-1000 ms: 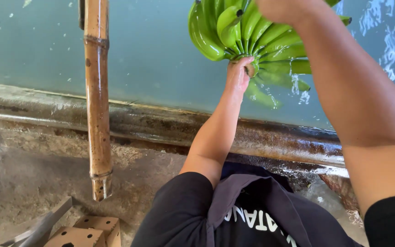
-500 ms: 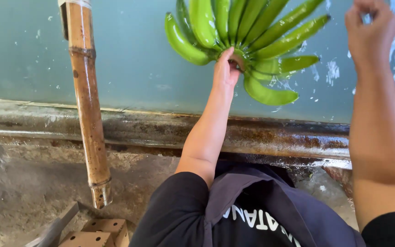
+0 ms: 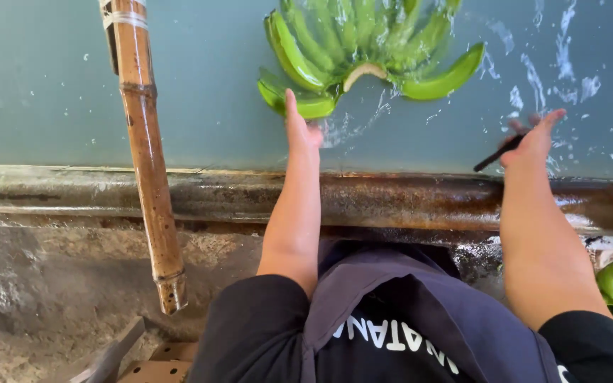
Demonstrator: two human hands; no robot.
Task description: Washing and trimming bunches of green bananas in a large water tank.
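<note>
While half a second ago our left hand [image 3: 299, 128] held the green banana bunch [image 3: 363, 53] above the water, now the bunch floats in the water tank [image 3: 72, 106], and the hand, open with fingers together, only touches its nearest banana. Our right hand [image 3: 533, 142] has come down near the surface and closes on a thin dark tool [image 3: 494, 154]. The bananas are smooth and curved. A bamboo pole [image 3: 147, 156] leans on the rusty, wet rim [image 3: 406, 202].
</note>
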